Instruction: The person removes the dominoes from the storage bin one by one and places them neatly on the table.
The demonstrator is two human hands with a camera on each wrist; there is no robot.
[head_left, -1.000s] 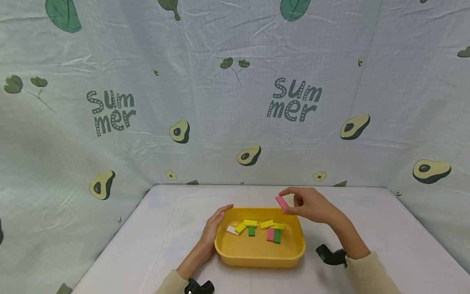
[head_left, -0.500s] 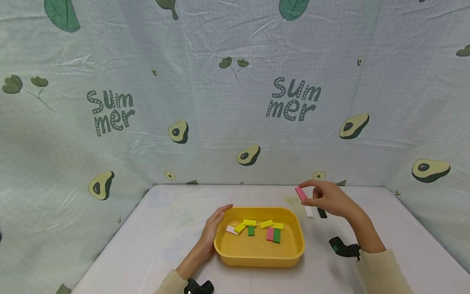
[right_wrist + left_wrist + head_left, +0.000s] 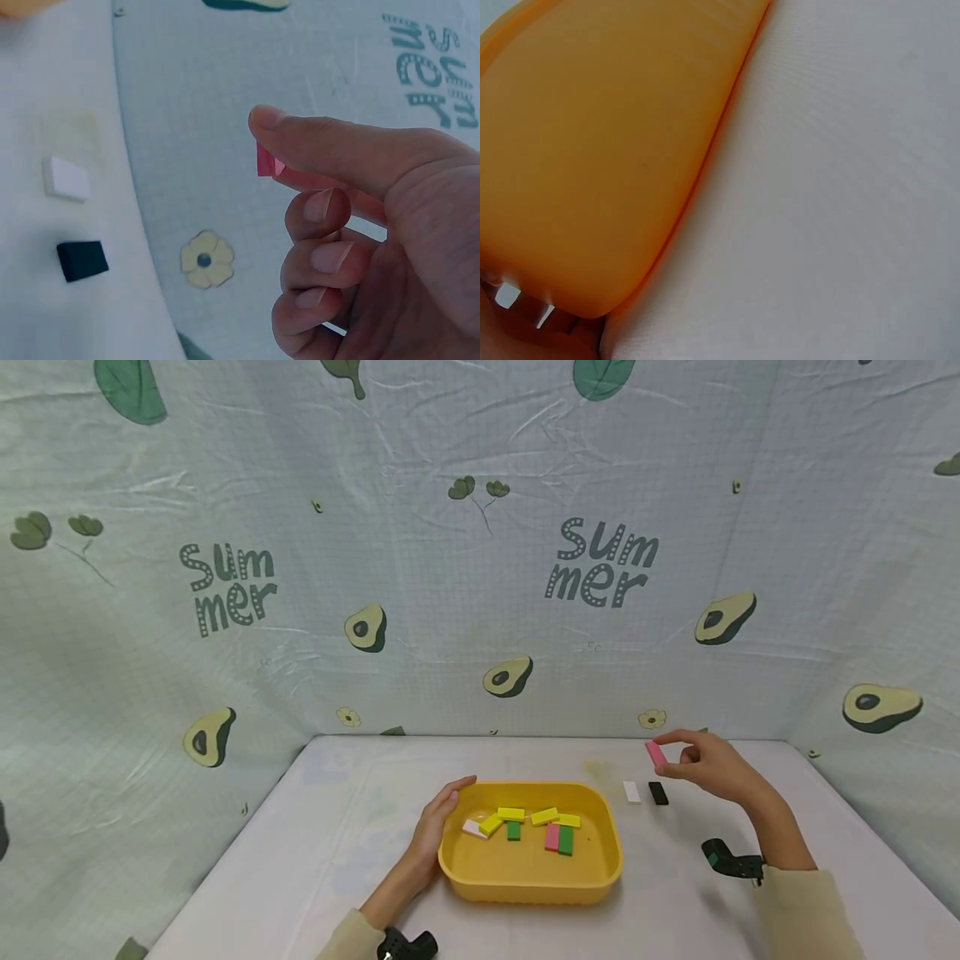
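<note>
**Right grip clamped on pink block, in the air**

Right hand [image 3: 708, 766] pinches the pink block [image 3: 656, 754] between thumb and forefinger, above the desk [image 3: 337, 835], near the white block [image 3: 632, 792] and black block [image 3: 657, 793] lying side by side. Left hand [image 3: 433, 827]: fingers straight, resting against the yellow tray's [image 3: 525, 881] left rim. Tray holds yellow, green, pink and white blocks.

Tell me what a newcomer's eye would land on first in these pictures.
The bright yellow tray in the middle of the white table stands out first, with yellow, green, pink and white blocks lying inside it and the left hand resting on its left rim. To its right, the right hand pinches a pink block in the air above a white block and a black block lying side by side on the table.
</note>
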